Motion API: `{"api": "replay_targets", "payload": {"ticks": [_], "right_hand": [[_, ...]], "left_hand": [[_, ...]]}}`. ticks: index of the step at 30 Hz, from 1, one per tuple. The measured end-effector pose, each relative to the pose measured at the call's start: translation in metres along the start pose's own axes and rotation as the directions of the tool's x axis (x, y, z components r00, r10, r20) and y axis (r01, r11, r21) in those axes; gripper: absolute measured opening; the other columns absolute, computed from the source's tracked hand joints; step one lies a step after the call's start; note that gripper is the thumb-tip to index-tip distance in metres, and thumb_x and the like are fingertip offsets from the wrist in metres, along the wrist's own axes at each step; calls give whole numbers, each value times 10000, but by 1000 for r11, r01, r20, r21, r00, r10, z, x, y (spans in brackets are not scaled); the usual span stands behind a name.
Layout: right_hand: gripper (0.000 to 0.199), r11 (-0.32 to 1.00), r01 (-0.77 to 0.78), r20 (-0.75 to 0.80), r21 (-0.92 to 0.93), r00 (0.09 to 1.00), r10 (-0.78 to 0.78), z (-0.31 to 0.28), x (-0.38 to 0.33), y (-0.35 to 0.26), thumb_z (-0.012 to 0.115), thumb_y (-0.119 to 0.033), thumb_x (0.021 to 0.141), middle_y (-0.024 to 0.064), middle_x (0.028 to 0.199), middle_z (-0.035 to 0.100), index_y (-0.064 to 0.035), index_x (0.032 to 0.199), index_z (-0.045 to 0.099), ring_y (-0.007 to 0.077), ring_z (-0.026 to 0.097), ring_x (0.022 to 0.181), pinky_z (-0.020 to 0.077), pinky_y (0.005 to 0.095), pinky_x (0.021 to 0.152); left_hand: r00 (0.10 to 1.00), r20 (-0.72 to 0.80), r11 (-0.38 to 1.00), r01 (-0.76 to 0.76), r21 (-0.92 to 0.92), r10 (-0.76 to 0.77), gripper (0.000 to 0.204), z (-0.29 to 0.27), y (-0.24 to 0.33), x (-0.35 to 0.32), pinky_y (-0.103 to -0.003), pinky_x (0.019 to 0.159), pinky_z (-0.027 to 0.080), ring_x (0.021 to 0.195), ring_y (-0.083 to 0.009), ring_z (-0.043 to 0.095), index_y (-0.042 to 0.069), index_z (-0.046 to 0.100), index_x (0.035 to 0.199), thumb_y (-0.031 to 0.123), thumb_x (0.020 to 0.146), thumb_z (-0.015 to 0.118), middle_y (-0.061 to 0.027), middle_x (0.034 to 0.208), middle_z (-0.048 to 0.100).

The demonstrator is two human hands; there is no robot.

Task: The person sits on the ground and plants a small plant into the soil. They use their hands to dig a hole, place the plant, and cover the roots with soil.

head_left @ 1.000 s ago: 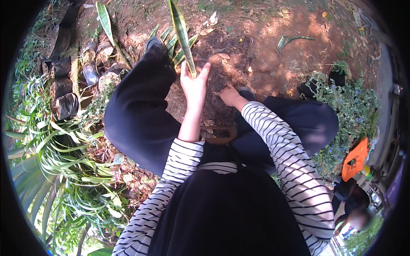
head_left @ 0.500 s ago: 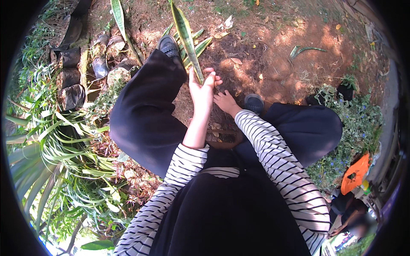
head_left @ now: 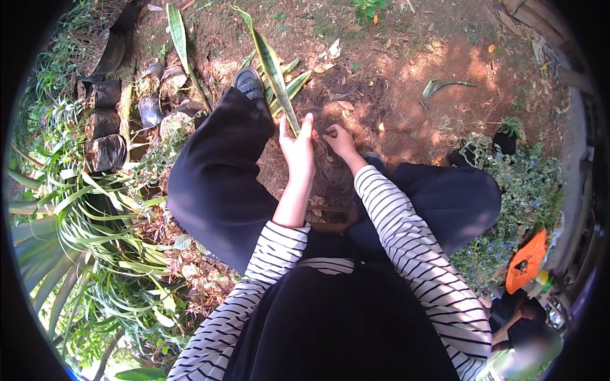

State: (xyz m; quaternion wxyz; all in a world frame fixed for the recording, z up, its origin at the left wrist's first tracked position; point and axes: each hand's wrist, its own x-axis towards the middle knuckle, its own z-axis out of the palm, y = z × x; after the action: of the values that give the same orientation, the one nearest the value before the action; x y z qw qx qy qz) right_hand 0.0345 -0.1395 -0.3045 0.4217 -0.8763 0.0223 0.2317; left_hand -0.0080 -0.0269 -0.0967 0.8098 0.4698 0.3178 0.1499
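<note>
My left hand (head_left: pixel 296 152) is closed around the lower end of a long snake plant leaf (head_left: pixel 272 66), green with yellow edges, which points up and away to the left. Just right of it, my right hand (head_left: pixel 341 141) has its fingers curled into a pinch close to the leaf's base. Thin strands show around those fingertips, but whatever lies between them is too small to make out. Other snake plant leaves (head_left: pixel 297 84) lie on the soil behind the held one, beside my left shoe (head_left: pixel 248 82).
Black planting bags (head_left: pixel 109 152) stand in rows at the left, near a separate upright leaf (head_left: pixel 177 35). A curved leaf piece (head_left: pixel 432 89) rests on the soil (head_left: pixel 394 60). Leafy plants flank both sides. At lower right are an orange item (head_left: pixel 527 261) and another person (head_left: pixel 518 324).
My right hand has gone from spread fingers to a pinch, near the leaf's base. The left hand and its leaf have shifted slightly down in view.
</note>
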Motion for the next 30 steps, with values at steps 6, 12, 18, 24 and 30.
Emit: {"api": "replay_targets", "payload": {"ticks": [6,12,18,24,30], "right_hand": [[262,800,134,-93,585,991,-98,-120,-25,-115,705,-97,760,51,850,622,6,966,580,109,566,794,444,239,682],[174,770,414,-328,486,903,-278,-165,-91,-169,674,-46,780,42,833,607,19,908,575,78,552,748,446,203,642],[164,756,597,-457,-269,612,-646,-140,-143,-176,716,-116,693,11,809,643,-89,816,611,186,585,793,323,371,905],[193,682,646,-350,-343,586,-731,-125,-150,-172,699,-193,710,-7,934,653,-140,895,676,169,578,937,289,385,942],[150,669,673,-239,-316,626,-742,-123,-155,-171,667,-177,738,-7,975,662,-144,882,688,177,567,1007,244,421,971]], "left_hand": [[998,51,993,42,-112,-36,285,-3,-10,3,-201,519,400,593,-66,475,71,503,1118,250,901,549,6,770,519],[981,166,971,132,-197,-99,475,17,3,-13,-241,534,412,612,-101,490,74,475,1173,463,950,317,-7,790,509],[972,226,983,102,-150,-66,673,20,-11,-10,-264,596,436,663,-118,507,47,511,1135,603,907,210,-20,760,514],[950,292,894,220,-391,-106,586,18,1,-15,-269,703,457,771,-127,543,65,497,1159,557,915,293,-31,865,536],[976,200,927,155,-342,-90,300,8,1,-18,-252,676,456,761,-94,536,66,488,1145,199,884,552,-23,868,536]]}}
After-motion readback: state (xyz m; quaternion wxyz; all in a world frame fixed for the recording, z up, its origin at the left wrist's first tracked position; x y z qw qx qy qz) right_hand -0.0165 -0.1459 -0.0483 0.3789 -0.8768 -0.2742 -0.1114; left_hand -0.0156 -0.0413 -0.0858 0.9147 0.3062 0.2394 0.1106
